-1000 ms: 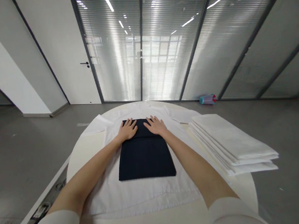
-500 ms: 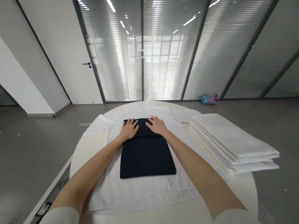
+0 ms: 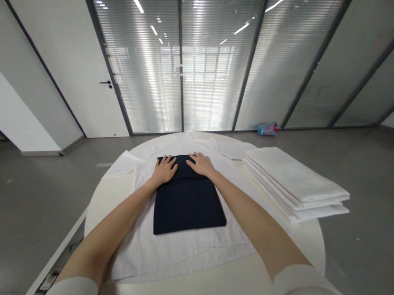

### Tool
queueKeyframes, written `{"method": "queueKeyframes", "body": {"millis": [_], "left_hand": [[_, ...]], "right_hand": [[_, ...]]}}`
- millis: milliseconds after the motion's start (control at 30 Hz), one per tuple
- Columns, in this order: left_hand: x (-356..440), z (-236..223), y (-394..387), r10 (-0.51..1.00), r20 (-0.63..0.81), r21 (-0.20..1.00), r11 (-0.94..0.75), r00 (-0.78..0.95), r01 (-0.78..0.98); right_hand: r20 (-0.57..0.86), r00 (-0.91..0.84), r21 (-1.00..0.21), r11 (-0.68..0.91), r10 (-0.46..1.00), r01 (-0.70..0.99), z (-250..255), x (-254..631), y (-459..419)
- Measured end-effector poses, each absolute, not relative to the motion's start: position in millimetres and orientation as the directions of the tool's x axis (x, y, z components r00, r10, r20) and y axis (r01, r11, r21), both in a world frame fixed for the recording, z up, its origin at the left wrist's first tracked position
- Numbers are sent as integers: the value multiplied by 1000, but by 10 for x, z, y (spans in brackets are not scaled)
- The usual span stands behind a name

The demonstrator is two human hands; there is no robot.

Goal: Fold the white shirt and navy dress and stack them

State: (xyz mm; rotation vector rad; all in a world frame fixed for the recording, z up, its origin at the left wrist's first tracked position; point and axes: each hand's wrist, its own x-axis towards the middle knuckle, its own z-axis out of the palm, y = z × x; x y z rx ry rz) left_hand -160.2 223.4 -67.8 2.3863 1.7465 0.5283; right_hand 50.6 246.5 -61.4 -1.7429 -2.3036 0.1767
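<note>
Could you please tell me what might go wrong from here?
The folded white stack juts past the right edge of the table, so a bump from the nearby right forearm might send it sliding off.

The left hand and right hand rest on the far part of the folded dark cloth, which lies on the spread white garment; a sideways push could shift the cloth or crease the garment beneath.

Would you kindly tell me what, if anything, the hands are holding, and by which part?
Nothing appears gripped: the left hand and right hand lie spread on the folded navy cloth, on either side of its far end.
</note>
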Motion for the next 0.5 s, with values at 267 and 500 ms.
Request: {"method": "queueKeyframes", "body": {"millis": [267,500], "left_hand": [[-1820,-554,2430,958,255,594,-264,133,760],[-2315,-390,2640,997,72,894,-47,-42,445]], "right_hand": [[195,-94,-475,178,976,862,-524,583,2566],[91,29,-588,30,995,808,-445,836,2759]]}}
